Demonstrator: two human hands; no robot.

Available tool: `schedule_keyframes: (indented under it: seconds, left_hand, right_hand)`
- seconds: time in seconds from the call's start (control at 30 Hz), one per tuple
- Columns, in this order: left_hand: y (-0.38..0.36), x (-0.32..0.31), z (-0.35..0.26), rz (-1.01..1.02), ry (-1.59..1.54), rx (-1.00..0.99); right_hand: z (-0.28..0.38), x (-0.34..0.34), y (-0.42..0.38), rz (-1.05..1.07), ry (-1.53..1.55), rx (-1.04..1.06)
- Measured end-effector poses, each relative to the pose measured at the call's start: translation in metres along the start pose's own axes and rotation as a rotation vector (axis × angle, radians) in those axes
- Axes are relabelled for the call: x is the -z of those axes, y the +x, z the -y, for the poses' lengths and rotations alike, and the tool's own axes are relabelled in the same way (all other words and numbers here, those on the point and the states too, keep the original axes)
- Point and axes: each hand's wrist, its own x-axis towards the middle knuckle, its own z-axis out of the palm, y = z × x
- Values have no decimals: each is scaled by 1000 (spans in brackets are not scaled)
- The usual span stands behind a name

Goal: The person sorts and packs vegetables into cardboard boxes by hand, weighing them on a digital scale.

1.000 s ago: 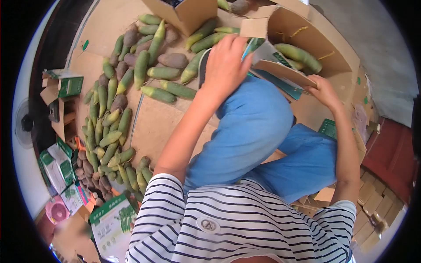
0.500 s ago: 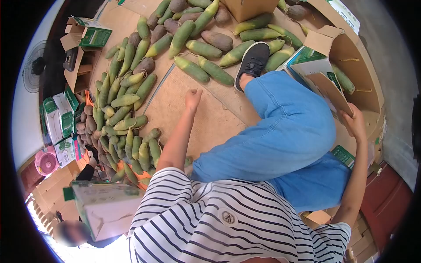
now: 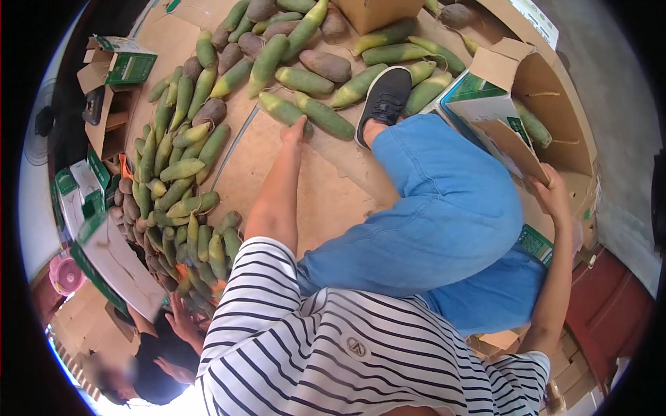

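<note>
My left hand (image 3: 294, 132) is at the near end of a green radish (image 3: 280, 109), its fingers closed on that end and partly hidden. The radish lies on the cardboard-covered floor beside a second green radish (image 3: 325, 116). My right hand (image 3: 551, 193) grips a flap (image 3: 513, 149) of an open cardboard box (image 3: 565, 104) lying on its side at my right. Inside that box a green radish (image 3: 533, 123) shows; the rest of the interior is partly hidden by the flap.
Many green radishes (image 3: 182, 168) and brownish-purple ones (image 3: 326, 66) lie ahead and to the left. My shoe (image 3: 385, 97) stands among them. At lower left, a co-worker's hand (image 3: 182, 322) is near a tilted white-and-green box (image 3: 121, 260). Another carton (image 3: 378, 14) stands ahead.
My left hand has moved forward from above the bare cardboard to the radish's end. My right hand stays on the flap. The co-worker's box has tilted and shifted left, and their hands now show.
</note>
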Motion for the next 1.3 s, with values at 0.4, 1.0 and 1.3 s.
schedule_keyframes:
  seconds: [0.4,1.0,1.3]
  left_hand:
    - [-154,4,-26,487,-106,-156]
    - [-425,-264,-153,1235,513,-1639]
    - [-323,-173,-140,748,336,-1303]
  right_hand:
    - [-3,6,-5,26,-126,-30]
    - [-4,-1,-8,-84,-77,-1]
    - [1,2,-4,9,-36,39]
